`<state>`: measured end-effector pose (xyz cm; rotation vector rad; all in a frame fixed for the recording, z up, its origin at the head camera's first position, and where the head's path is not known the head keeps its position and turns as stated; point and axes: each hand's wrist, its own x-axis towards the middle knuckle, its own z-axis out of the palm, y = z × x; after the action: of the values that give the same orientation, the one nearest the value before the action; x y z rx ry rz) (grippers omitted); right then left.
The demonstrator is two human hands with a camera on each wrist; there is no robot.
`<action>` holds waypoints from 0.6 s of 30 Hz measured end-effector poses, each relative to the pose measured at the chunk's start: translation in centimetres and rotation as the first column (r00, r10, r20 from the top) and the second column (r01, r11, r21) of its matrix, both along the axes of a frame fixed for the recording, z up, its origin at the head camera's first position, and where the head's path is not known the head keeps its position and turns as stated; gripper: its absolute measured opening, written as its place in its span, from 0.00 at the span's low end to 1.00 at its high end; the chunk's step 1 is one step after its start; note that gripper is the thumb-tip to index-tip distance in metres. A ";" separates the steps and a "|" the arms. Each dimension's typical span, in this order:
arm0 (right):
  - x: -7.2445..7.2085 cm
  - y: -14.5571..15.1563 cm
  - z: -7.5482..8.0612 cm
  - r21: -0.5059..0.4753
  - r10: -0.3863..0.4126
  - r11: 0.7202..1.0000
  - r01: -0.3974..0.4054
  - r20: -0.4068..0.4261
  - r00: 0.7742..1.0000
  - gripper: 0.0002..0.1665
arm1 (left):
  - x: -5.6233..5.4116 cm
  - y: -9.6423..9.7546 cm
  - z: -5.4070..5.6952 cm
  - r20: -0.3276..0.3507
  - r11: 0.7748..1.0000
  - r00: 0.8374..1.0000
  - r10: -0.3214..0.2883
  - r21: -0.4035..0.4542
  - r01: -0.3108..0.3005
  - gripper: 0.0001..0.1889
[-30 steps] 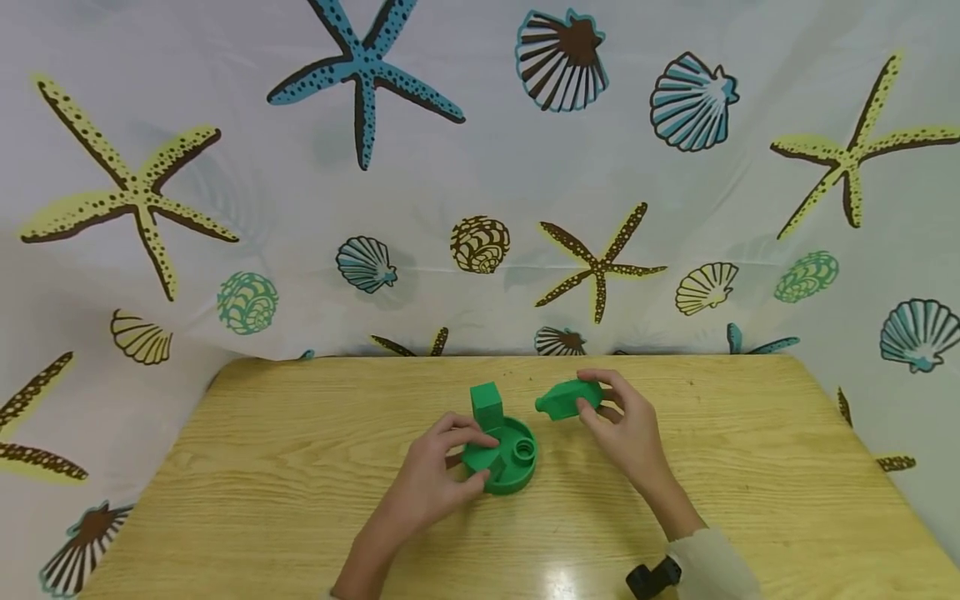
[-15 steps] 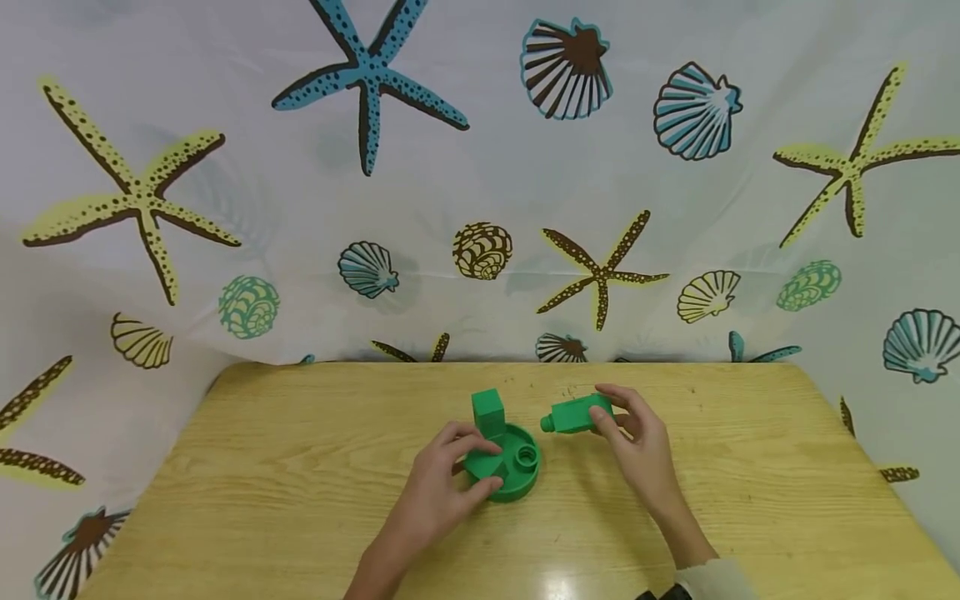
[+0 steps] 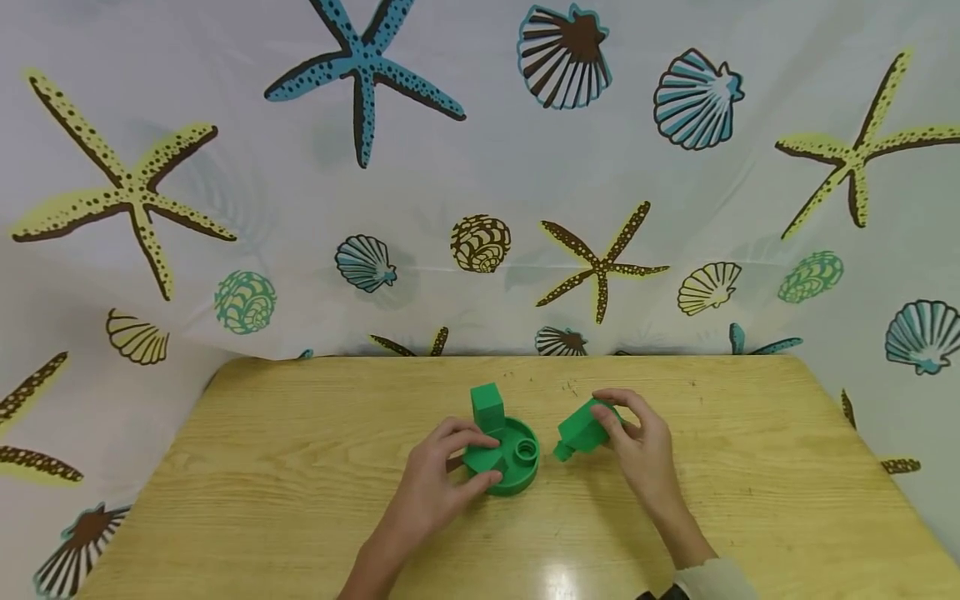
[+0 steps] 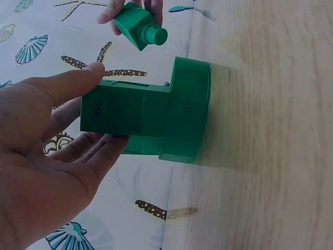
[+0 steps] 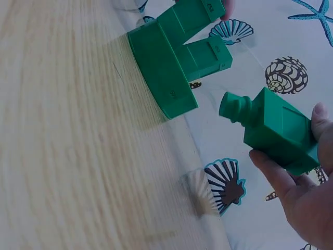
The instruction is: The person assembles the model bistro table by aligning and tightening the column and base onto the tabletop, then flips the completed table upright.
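Observation:
A round green base stands on the table, with a raised ring-shaped socket on its right side. My left hand grips a green block that stands upright on this base, thumb on one side and fingers on the other. Another upright green block rises from the base's far side. To the right, my right hand pinches a green angular block with a stepped round plug at one end. That block is held in the air, tilted, its plug pointing down and left towards the base, apart from it.
The wooden table reaches back to a hanging cloth printed with shells and starfish. More of this cloth hangs at both sides. A black device shows at the right wrist by the light sleeve.
The right hand has moved slightly right and nearer, turning its block so the plug now points down and left. The left hand keeps its grip on the block at the base.

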<state>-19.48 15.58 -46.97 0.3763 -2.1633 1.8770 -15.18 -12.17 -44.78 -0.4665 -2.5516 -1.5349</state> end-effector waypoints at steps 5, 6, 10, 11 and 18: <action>0.3 -0.8 0.1 -0.024 0.027 0.999 -0.028 -0.025 0.999 0.15 | 0.0 -0.2 0.0 -0.006 1.000 1.000 0.005 0.003 -0.005 0.13; 0.3 -0.9 0.2 -0.024 0.030 0.999 -0.031 -0.031 0.999 0.15 | 0.1 -0.2 0.0 -0.010 1.000 1.000 0.003 0.003 -0.003 0.13; 0.3 -1.3 0.1 -0.013 0.067 0.998 -0.068 -0.064 0.996 0.17 | -0.1 -0.2 -0.1 -0.022 1.000 1.000 -0.009 0.009 0.009 0.14; 0.3 -1.4 0.1 -0.011 0.082 0.996 -0.083 -0.077 0.994 0.18 | -0.1 -0.2 -0.1 -0.021 1.000 1.000 -0.010 0.012 0.010 0.14; 0.5 -2.6 0.0 0.019 0.150 0.989 -0.149 -0.185 0.971 0.20 | -0.1 -0.4 -0.1 -0.005 1.000 1.000 -0.014 0.022 0.014 0.14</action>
<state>-18.96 12.96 -46.98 0.7043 -2.0670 1.8303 -15.30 -12.56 -44.86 -0.4859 -2.5302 -1.5628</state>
